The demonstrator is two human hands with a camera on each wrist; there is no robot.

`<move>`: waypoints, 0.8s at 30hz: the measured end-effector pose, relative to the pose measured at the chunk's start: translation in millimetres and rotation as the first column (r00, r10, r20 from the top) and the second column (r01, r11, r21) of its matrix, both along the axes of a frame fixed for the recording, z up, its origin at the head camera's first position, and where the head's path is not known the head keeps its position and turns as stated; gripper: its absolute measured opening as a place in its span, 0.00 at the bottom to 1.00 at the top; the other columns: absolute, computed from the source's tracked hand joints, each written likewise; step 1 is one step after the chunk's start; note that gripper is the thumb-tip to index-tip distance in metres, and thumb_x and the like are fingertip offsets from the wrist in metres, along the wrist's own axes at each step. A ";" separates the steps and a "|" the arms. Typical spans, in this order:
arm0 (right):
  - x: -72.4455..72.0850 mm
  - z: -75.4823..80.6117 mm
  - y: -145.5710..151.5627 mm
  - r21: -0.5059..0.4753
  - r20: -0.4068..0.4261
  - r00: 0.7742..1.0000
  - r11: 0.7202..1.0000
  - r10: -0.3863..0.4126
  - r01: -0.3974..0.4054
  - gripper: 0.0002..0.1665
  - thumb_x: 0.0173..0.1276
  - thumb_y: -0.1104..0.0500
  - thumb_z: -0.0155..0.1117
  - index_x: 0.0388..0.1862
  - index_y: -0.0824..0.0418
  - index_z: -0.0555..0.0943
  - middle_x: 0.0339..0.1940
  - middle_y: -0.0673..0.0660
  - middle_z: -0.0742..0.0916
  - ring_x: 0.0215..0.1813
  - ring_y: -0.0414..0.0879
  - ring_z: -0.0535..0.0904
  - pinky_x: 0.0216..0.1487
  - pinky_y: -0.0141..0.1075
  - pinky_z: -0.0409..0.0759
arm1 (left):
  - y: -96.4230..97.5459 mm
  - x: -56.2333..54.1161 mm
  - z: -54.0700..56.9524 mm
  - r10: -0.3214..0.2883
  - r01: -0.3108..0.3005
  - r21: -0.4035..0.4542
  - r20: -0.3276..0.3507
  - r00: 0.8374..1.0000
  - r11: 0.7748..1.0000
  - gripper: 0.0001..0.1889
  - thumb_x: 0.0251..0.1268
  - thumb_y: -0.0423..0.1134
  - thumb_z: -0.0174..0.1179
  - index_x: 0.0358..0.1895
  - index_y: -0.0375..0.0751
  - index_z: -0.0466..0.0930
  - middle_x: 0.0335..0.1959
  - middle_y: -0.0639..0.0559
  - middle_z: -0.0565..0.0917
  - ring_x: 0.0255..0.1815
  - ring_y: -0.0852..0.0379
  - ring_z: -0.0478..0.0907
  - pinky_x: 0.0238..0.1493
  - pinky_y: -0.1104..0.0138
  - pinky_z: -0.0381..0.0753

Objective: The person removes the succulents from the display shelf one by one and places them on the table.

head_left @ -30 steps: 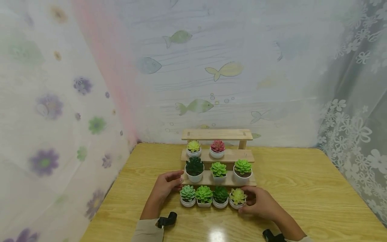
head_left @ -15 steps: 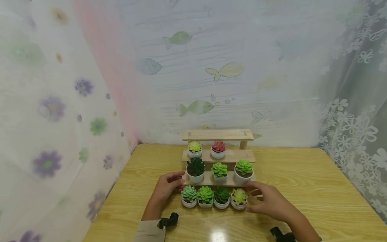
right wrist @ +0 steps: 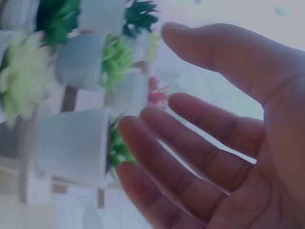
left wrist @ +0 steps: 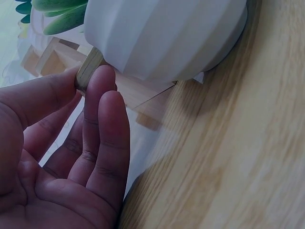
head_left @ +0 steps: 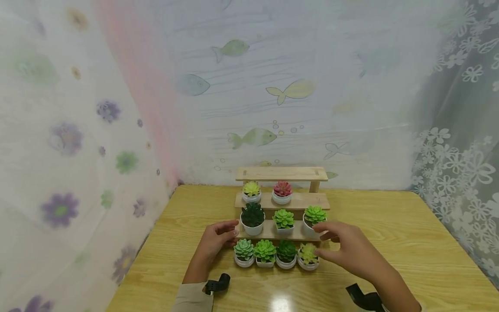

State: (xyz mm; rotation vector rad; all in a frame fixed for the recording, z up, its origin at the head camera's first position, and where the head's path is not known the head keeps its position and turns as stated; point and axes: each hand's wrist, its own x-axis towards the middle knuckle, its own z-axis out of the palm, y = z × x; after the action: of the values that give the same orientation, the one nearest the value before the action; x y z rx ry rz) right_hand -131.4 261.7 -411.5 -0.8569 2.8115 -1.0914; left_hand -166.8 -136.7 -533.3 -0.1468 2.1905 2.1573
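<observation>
Wooden stand (head_left: 306,200) straight ahead at twelve o'clock: brace it with the left hand (head_left: 216,237) pinching its lowest shelf (head_left: 270,230) at eight o'clock, and guide the right hand (head_left: 351,249), empty and wide at four o'clock, clear of the yellow-green succulent (head_left: 307,253) by its thumb.

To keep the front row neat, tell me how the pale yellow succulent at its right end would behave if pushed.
The pale yellow succulent would probably slide rather than tip: its white pot looks squat. If toppled, the round pot might roll. Pushed left, it would likely nudge the dark green succulent beside it.
</observation>
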 end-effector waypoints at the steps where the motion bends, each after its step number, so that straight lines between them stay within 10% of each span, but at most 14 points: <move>1: -0.4 2.6 -2.9 -0.015 -0.027 1.000 1.000 -0.006 0.006 0.28 0.64 0.50 0.79 0.62 0.52 0.83 0.59 0.53 0.88 0.51 0.48 0.89 0.50 0.40 0.88 | 0.2 -0.2 -0.1 0.000 0.000 0.000 0.001 1.000 1.000 0.21 0.69 0.31 0.68 0.64 0.38 0.83 0.50 0.42 0.86 0.37 0.54 0.89 0.41 0.62 0.90; 15: -36.1 18.2 -48.7 -0.148 -0.216 0.964 0.981 -0.154 0.123 0.37 0.63 0.50 0.80 0.69 0.54 0.78 0.59 0.55 0.87 0.52 0.52 0.87 0.51 0.51 0.88 | 0.1 -0.3 -1.6 0.006 -0.006 -0.003 0.011 1.000 1.000 0.21 0.69 0.32 0.67 0.64 0.38 0.83 0.49 0.42 0.86 0.37 0.53 0.89 0.40 0.61 0.90; 24: -67.8 10.0 -70.7 -0.142 -0.191 0.938 0.954 -0.288 0.264 0.39 0.65 0.45 0.77 0.72 0.56 0.77 0.63 0.58 0.86 0.62 0.57 0.83 0.55 0.58 0.84 | 0.1 -1.6 -1.4 0.000 -0.001 0.001 0.014 1.000 1.000 0.21 0.69 0.33 0.68 0.64 0.39 0.83 0.51 0.42 0.86 0.37 0.53 0.89 0.41 0.62 0.90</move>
State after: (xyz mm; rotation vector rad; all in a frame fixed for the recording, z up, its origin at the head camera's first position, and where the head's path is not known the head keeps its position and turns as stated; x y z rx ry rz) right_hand -199.2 191.0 -401.5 -0.6276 3.1489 -1.2757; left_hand -168.3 -136.6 -534.7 -0.1623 2.1814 2.1512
